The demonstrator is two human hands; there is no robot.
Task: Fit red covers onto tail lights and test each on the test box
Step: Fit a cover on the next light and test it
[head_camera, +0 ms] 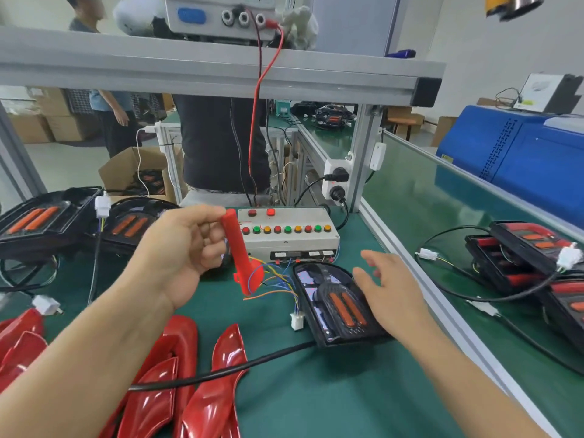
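Near edge of desk (316,406), left corner: pile of loose red covers (177,390), glossy, overlapping, none yet fitted; black cable (221,369) lying across two of them.

Mid desk, just right of centre: one bare tail light (338,306), black housing, two orange strips showing, no cover on. White connector (297,320) lying beside its left edge, unplugged as far as can be told.

Right hand (388,286) hovering over right side of that tail light, fingers spread and relaxed, gripping nothing; contact with housing not certain.

Left hand (186,248) raised above desk, fingers curled round upper end of a single red cover (241,254), held edge-on, lower end hanging down above loose coloured wires (275,279) in front of test box.

Far-middle of desk: test box (287,233), grey, row of red, green and amber buttons, two red ones above. Nothing seen plugged in from bare tail light.

Left edge: two more tail lights (47,219), uncovered, orange strips visible, seemingly waiting. Right edge: stack of tail lights with covers on (531,257), red lenses showing, probably done.

Judgement: batch partway through. Current unit at cover-fitting step; seating, plugging in and testing all left, plus left-edge units and remaining pile of covers.
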